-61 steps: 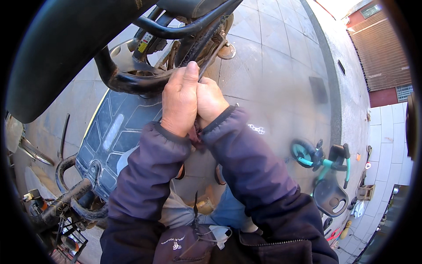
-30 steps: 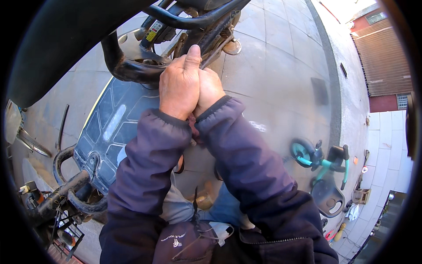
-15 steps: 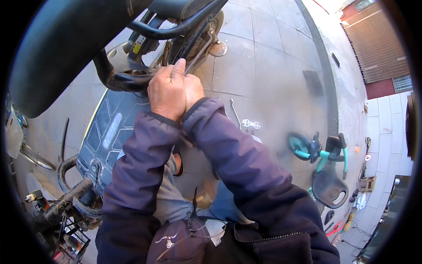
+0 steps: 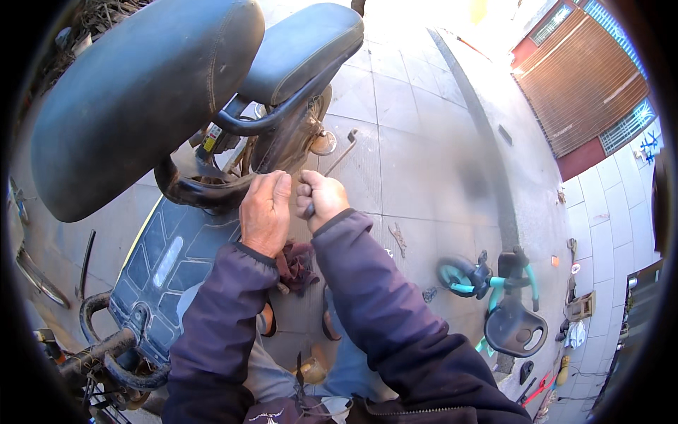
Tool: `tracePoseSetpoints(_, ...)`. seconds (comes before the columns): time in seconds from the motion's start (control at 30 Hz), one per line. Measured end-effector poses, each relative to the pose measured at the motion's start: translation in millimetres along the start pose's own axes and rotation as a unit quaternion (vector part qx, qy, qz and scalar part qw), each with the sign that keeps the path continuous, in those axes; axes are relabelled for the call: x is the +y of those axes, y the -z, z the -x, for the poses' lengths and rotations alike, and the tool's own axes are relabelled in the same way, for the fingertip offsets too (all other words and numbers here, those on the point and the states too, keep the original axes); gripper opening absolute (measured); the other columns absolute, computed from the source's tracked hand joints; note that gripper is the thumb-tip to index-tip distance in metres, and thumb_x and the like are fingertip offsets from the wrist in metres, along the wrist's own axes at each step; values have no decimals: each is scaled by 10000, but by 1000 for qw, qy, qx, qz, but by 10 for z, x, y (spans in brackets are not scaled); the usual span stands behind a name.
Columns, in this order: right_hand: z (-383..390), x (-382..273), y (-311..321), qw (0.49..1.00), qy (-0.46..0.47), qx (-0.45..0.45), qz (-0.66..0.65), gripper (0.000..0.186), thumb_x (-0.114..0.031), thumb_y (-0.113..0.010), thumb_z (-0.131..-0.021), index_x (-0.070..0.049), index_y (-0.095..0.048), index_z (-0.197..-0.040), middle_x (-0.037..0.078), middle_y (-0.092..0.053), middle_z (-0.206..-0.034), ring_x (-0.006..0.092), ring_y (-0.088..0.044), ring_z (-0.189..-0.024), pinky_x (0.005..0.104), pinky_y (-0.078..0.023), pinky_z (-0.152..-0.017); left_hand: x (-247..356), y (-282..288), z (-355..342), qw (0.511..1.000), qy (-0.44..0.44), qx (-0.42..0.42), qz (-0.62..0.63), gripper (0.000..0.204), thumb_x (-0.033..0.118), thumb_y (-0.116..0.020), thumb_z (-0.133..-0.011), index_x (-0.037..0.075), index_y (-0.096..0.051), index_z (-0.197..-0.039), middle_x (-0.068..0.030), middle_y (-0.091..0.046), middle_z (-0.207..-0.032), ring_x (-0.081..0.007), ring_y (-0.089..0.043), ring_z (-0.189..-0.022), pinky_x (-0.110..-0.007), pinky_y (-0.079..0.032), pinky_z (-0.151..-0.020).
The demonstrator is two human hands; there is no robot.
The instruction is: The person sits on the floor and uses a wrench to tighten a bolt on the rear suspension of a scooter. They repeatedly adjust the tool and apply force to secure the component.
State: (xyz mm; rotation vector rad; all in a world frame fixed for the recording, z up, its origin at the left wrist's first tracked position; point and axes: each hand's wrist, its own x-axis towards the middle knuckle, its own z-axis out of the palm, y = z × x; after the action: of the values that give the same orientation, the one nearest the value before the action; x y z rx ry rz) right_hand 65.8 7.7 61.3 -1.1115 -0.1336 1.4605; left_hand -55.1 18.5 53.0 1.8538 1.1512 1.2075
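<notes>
A bent metal rod [image 4: 340, 156] is gripped in the curled right hand [image 4: 326, 196], its tip pointed toward the far edge of the paving [image 4: 420, 173]. Beside the black tube frame [image 4: 194, 191] the left hand [image 4: 264, 213] is held, fingers pressed together; whether anything is pinched there cannot be told. Near the footboard's edge a dark red cloth [image 4: 299, 267] is seen

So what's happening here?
Someone in a purple and dark jacket is beside a two-seat scooter. Their right hand grips a long metal tool with a bent end. Their left hand is close to the scooter's black tube frame; whether it touches is hard to tell. A dark red cloth lies below the hands, and a small teal-and-black bike is off to the right.
</notes>
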Motion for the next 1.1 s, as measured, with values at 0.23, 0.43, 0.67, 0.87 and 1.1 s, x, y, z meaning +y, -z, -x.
tracePoseSetpoints(0.23,-32,-61,233,956,78,28,282,207,-236,-546,-941,-31,-542,-972,-2,-470,-648,77,-392,-452,262,-354,-407,-34,-11,-39,1000,-3,19,0,252,241,-533,-959,15,-640,-992,-165,-632,-955,-364,-605,-886,-414,-471,-770)
tracePoseSetpoints(0.43,-290,-358,637,917,17,68,394,266,-267,-514,-969,-2,-538,-981,20,-496,-674,83,-407,-447,259,-391,-395,0,-52,-40,1000,0,13,13,249,252,-548,-952,20,-640,-956,-162,-629,-921,-364,-604,-859,-416,-469,-747)
tracePoseSetpoints(0.67,-583,-423,952,914,-18,102,391,192,-174,-491,-929,2,-564,-907,68,-547,-683,148,-460,-425,324,-423,-388,20,-100,-33,1000,7,-12,20,258,235,-560,-960,-10,-635,-987,-145,-626,-876,-279,-601,-783,-352,-468,-724)
tracePoseSetpoints(0.87,-725,-378,821,909,-37,126,395,168,-125,-498,-903,9,-560,-823,73,-546,-646,165,-444,-412,335,-414,-405,12,-108,-25,1000,12,-17,19,240,223,-574,-951,-6,-636,-982,-148,-626,-866,-291,-602,-773,-352,-468,-708)
tracePoseSetpoints(1.1,-912,-379,792,924,-56,100,365,159,-101,-508,-889,1,-554,-776,76,-534,-620,162,-448,-405,328,-423,-409,33,-57,-33,1000,18,-7,24,220,209,-594,-940,-3,-643,-974,-149,-626,-843,-293,-605,-745,-353,-470,-690)
